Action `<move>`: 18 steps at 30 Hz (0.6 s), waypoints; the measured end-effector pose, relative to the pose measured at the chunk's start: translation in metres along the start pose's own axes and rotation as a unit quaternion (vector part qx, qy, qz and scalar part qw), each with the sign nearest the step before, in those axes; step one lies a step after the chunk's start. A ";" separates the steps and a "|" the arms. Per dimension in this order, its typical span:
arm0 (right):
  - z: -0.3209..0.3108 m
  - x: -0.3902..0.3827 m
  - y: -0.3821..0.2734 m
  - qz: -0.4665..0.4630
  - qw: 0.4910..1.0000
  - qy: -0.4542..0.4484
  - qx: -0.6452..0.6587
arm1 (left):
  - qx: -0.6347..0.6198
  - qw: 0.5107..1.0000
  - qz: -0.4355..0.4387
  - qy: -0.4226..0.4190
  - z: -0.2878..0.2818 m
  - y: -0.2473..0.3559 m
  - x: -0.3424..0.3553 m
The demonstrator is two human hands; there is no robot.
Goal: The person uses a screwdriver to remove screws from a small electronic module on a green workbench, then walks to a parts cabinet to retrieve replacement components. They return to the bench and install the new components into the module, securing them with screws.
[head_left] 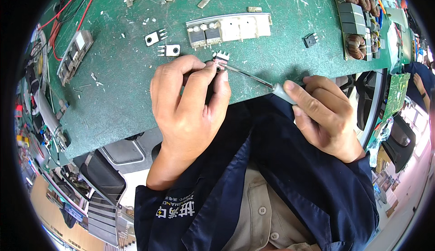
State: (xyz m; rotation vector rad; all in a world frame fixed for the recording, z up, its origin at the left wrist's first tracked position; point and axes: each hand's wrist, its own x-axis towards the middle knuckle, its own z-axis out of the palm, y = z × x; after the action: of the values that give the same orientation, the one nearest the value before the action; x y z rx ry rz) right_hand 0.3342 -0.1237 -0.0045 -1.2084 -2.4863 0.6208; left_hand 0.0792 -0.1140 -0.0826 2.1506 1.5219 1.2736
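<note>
My left hand (183, 92) pinches a small power transistor (221, 56) between thumb and fingertips, its metal legs pointing away from me. My fingers hide part of its body. In my right hand (324, 115) is a thin screwdriver (251, 76), gripped by its pale translucent handle. The shaft slants left, and its tip meets the transistor or lies just over it; I cannot tell which. Just beyond my left hand lie two loose transistors, one (154, 38) behind the other (170, 50). A pale metal heat sink strip (253, 26) with dark transistors on its left part lies behind them to the right.
A black transistor (310, 40) lies on the green mat (118, 97), left of a circuit board with copper coils (353, 20). Another heat sink piece (74, 56) and red wires (84, 13) are at left. Screws and scraps dot the far mat. Another person's arm (420, 85) shows far right.
</note>
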 end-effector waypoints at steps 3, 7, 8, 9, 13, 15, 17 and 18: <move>0.000 -0.001 0.000 0.004 1.000 0.004 0.003 | -0.002 1.000 0.002 -0.002 0.001 0.001 0.000; -0.001 -0.003 -0.001 0.009 1.000 0.003 0.003 | -0.003 1.000 0.000 -0.002 0.002 0.003 0.000; -0.001 -0.003 -0.001 0.014 1.000 -0.001 0.000 | -0.003 1.000 -0.003 0.000 0.002 0.003 0.001; -0.001 -0.004 -0.002 0.019 1.000 -0.004 -0.003 | -0.002 1.000 -0.001 -0.001 0.002 0.002 0.001; -0.001 -0.005 -0.001 0.011 1.000 0.021 0.012 | 0.000 1.000 0.010 -0.006 0.003 0.002 0.001; -0.001 -0.006 0.000 0.008 1.000 0.012 0.009 | -0.002 1.000 0.010 -0.003 0.003 0.002 0.000; -0.001 -0.005 0.001 0.002 1.000 0.010 0.004 | -0.002 1.000 0.002 0.005 0.003 0.002 0.000; -0.001 -0.005 0.001 -0.002 1.000 0.009 0.000 | -0.001 1.000 0.001 0.003 0.002 0.002 0.000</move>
State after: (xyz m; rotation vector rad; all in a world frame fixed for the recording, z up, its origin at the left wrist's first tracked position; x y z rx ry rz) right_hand 0.3383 -0.1272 -0.0047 -1.2043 -2.4731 0.6079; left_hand 0.0819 -0.1139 -0.0830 2.1506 1.5202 1.2832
